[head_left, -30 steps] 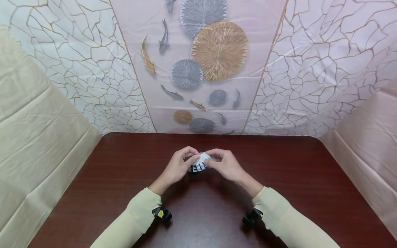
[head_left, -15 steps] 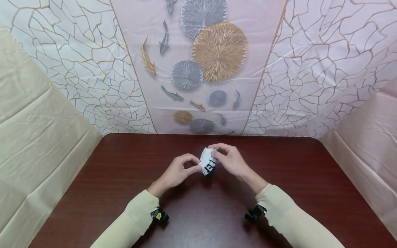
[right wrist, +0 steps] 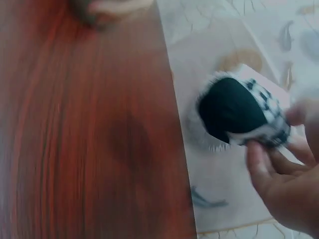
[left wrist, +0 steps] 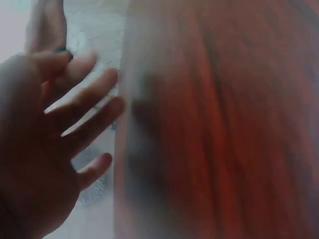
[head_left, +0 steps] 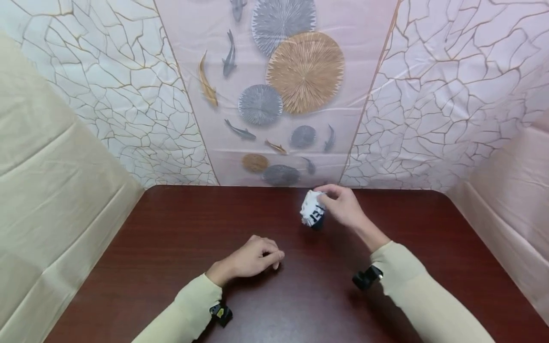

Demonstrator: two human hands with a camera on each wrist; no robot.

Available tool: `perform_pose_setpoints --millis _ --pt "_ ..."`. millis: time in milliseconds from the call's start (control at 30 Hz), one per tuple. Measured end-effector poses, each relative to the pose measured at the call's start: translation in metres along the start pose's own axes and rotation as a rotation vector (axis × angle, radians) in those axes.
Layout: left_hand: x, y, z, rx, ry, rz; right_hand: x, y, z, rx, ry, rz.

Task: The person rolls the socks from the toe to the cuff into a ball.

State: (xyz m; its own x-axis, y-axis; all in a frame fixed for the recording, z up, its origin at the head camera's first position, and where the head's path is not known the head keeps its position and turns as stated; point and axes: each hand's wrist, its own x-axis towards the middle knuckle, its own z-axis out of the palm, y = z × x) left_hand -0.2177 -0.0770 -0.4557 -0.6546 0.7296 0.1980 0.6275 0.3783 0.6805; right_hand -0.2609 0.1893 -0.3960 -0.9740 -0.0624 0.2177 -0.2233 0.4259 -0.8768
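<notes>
fingers (head_left: pixel 330 199) of my right hand (head_left: pixel 343 209) pinch a small rolled sock bundle (head_left: pixel 311 214), white with black lettering and a dark toe end. i hold it above the far part of the table (head_left: pixel 171 228), close to the back edge, with the bundle on the left side of my hand. in the right wrist view the bundle (right wrist: pixel 241 112) shows its dark rounded end toward the camera, a black and white checked band along its upper right edge, and my fingertips (right wrist: pixel 259 157) curl under it from below; the view is blurred, so i cannot tell the exact wrap of the thumb.

my left hand (head_left: pixel 250 259) lies on the table nearer to me, well apart from the bundle, its fingers loosely curled and gripping nothing. the left wrist view is very blurred: my left fingers (left wrist: pixel 84 107) look spread and relaxed beside the reddish wood.

both arms wear pale cream sleeves (head_left: pixel 188 305), with a small black camera mount (head_left: pixel 220 313) under each wrist. behind the table hangs a backdrop (head_left: pixel 296 71) printed with round fan shapes and small fish, flanked by cracked white panels. no container shows on the table.
</notes>
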Motion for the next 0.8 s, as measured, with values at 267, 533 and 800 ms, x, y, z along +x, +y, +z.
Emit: perform_pose_setpoints --millis 267,533,800 --pt "0.015 0.007 -0.004 -0.125 0.144 -0.125 -0.007 0.016 -0.003 -0.041 -0.3 0.072" --pt "0.023 0.01 -0.006 -0.104 0.134 -0.16 -0.012 0.023 0.019 -0.036 -0.4 0.128" --pt "0.015 0.006 -0.008 -0.102 0.123 -0.218 -0.018 0.03 0.036 -0.079 -0.458 0.086"
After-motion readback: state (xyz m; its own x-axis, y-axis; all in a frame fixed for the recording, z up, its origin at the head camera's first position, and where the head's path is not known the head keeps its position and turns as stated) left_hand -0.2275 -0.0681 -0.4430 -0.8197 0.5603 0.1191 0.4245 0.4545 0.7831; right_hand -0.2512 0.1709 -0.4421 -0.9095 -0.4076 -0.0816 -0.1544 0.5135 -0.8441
